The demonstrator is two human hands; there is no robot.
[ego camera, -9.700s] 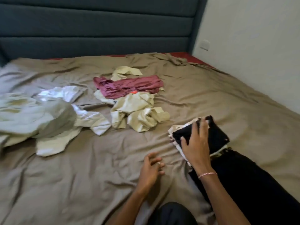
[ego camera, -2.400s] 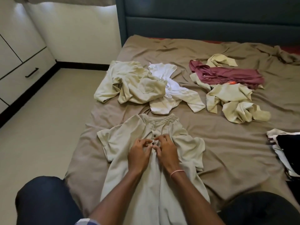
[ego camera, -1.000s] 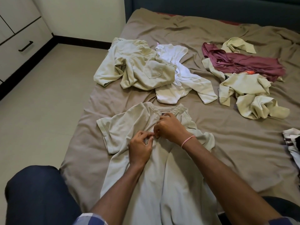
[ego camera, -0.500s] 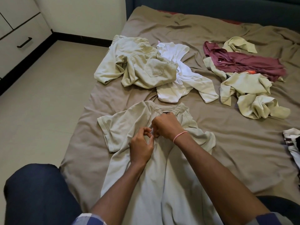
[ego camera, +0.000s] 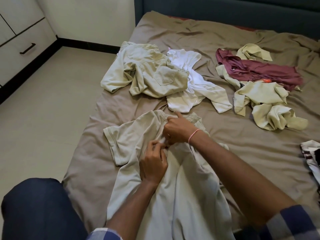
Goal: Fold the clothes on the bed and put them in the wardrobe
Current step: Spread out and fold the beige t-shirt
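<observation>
A pale beige short-sleeved shirt (ego camera: 131, 135) lies spread face up on the brown bed sheet (ego camera: 251, 153), its collar pointing away from me. My left hand (ego camera: 153, 161) and my right hand (ego camera: 178, 130) both pinch the shirt's button placket just below the collar. The right index finger sticks out toward the collar. Beyond lie a crumpled beige garment (ego camera: 150, 75), a white top (ego camera: 188, 80), a maroon top (ego camera: 259, 70) and more cream clothes (ego camera: 270, 104).
A folded black-and-white garment (ego camera: 311, 156) sits at the right edge. White wardrobe drawers (ego camera: 22, 42) with a black handle stand at the far left across tiled floor (ego camera: 43, 110). The dark headboard (ego camera: 225, 9) runs along the back. My knee (ego camera: 39, 210) is at the lower left.
I moved from the folded black garment to the beige shirt, now laid flat. Over the last second both hands stay at the placket; the right index finger has lifted and points outward.
</observation>
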